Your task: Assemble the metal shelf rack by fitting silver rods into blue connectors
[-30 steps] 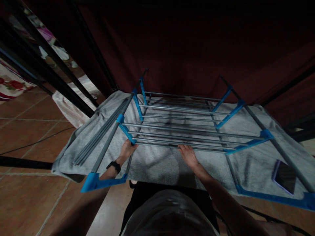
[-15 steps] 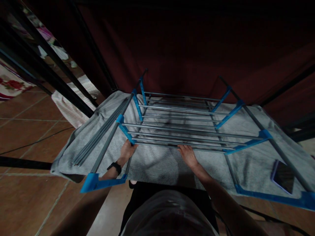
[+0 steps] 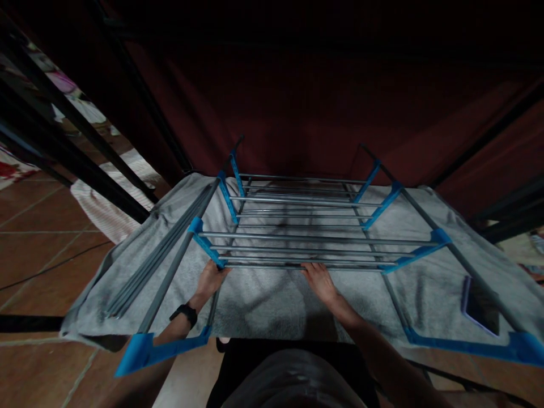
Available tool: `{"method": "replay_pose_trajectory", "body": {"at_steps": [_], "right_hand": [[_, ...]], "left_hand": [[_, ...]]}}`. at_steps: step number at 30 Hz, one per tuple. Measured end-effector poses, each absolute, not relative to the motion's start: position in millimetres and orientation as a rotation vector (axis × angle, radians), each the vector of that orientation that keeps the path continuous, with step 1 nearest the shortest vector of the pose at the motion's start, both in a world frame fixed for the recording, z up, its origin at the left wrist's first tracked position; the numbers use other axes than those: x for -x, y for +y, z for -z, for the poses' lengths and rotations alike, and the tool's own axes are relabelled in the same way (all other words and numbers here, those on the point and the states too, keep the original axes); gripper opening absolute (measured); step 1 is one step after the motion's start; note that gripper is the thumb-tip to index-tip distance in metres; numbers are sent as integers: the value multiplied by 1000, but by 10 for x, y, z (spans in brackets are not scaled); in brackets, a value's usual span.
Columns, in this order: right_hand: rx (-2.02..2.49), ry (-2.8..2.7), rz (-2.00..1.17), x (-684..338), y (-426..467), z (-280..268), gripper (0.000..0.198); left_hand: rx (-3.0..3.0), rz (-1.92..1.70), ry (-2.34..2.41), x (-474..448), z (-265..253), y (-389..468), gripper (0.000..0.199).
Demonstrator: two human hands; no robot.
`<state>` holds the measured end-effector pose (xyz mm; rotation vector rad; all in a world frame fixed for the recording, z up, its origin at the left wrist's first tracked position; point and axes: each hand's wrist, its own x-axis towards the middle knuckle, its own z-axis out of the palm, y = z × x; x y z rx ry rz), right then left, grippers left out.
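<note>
A partly built shoe rack (image 3: pixel 297 239) of grey metal tubes and blue plastic connectors lies across a grey blanket. My left hand (image 3: pixel 209 279) is closed around the lower end of a blue connector (image 3: pixel 208 248) on the rack's left side, where a tube meets it. Some of its fingertips are hidden behind the connector. My right hand (image 3: pixel 318 280) has its fingers curled over the nearest tube, close to the middle of its length. Several tubes run between the left and right connectors in tiers.
Several loose grey tubes (image 3: pixel 159 255) lie bundled on the blanket (image 3: pixel 259 309) at the left. A phone (image 3: pixel 479 306) rests at the right beneath a side tube. Dark metal bars (image 3: pixel 76 150) stand at the left, and a dark red curtain (image 3: pixel 289 107) hangs behind.
My view has tilted up and shifted slightly, so the rack appears lower and further left. Both hands keep their places on the rack.
</note>
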<state>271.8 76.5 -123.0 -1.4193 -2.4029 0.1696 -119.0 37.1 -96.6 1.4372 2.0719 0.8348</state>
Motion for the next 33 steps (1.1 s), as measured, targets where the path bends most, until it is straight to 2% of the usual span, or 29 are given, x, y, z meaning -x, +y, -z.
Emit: {"method": "replay_pose_trajectory", "body": {"at_steps": [7,11,14,19,26,33], "right_hand": [[1443,-2385,-196,-2694,752,1221,17],[1409,-2401,-188,-2677,719,1152,19],[1384,-2399,-152,-2674,678,1086,26],[1342,-2339,-93,-2800,565,1072,39],[1420,-2092,-40,-3262,364,1275,48],[1562,-1748,-115,-3694,230,1436,45]], "left_hand": [[-1369,-839,2091,1199,993,361,26],[-1431,-834,2073,1244,1028,368,35],[-1465,-858,2065,1276,1035,380,39],[-1435,-809,2099,1303,990,400,32],[-1452,-758,2155,1283,912,401,41],[-1391,-820,2126,1265,877,445,34]]}}
